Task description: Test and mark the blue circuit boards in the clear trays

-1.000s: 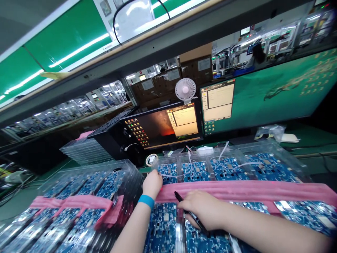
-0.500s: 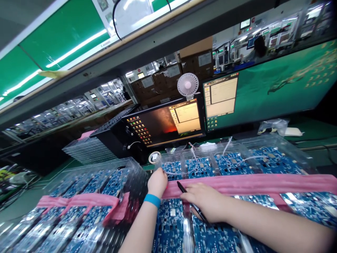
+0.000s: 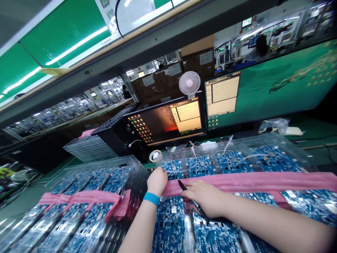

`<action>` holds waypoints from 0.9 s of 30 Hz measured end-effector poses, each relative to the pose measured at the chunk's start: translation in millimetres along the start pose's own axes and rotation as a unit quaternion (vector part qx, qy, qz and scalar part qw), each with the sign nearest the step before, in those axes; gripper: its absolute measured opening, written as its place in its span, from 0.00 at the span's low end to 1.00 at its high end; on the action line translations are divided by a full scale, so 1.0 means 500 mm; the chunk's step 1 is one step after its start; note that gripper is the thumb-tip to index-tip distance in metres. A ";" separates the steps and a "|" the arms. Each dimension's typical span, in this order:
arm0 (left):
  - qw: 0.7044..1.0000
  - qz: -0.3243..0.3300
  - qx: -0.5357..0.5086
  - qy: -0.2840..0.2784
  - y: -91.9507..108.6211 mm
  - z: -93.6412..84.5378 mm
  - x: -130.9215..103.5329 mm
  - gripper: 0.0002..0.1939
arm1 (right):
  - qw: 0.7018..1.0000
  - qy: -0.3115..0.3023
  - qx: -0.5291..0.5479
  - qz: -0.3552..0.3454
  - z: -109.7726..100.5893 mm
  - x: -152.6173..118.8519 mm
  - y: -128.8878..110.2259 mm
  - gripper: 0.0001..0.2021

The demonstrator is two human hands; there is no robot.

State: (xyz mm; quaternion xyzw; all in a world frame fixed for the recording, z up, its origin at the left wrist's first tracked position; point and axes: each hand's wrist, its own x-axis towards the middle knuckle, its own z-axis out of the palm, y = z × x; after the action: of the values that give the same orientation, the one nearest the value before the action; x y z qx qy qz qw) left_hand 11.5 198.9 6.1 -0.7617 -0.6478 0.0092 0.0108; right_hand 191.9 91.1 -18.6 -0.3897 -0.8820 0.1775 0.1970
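My left hand (image 3: 157, 181), with a blue band on the wrist, is closed at the left end of a long pink strip (image 3: 237, 183), beside a blue circuit board (image 3: 172, 166). What its fingers hold is hidden. A black pen (image 3: 199, 209) is gripped in my right hand (image 3: 206, 198), whose fingers rest on the pink strip near the middle. The strip lies across clear plastic trays (image 3: 188, 228) of blue boards. Thin white cables (image 3: 193, 151) lie over the boards at the back.
More stacked board trays with pink material (image 3: 97, 196) stand at the left. Behind are two monitors (image 3: 168, 121), a small fan (image 3: 189, 83), a tape roll (image 3: 155, 156) and a stack of empty trays (image 3: 91, 147). A shelf beam (image 3: 147, 42) crosses above.
The camera view has shifted slightly. Both hands stay in nearly the same places, the right still with the pen.
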 end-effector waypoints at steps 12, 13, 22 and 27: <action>1.000 -0.002 0.014 -0.007 0.001 -0.001 0.003 0.12 | 1.000 0.007 -0.015 -0.014 0.007 0.002 0.010 0.24; 1.000 -0.004 0.014 -0.006 0.001 -0.002 0.003 0.12 | 1.000 0.006 -0.016 -0.016 0.007 0.001 0.010 0.24; 1.000 -0.012 -0.006 -0.007 0.001 -0.005 0.008 0.10 | 1.000 -0.002 -0.012 -0.009 0.005 0.001 0.009 0.25; 0.999 -0.027 -0.047 -0.007 -0.008 -0.003 0.009 0.11 | 1.000 -0.004 -0.011 -0.009 0.002 -0.001 0.007 0.25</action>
State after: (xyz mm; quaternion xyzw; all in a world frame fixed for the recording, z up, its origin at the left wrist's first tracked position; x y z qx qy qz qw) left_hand 8.5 204.2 7.7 -0.7434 -0.6681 -0.0161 -0.0290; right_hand 193.9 92.6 -21.3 -0.3830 -0.8883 0.1674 0.1903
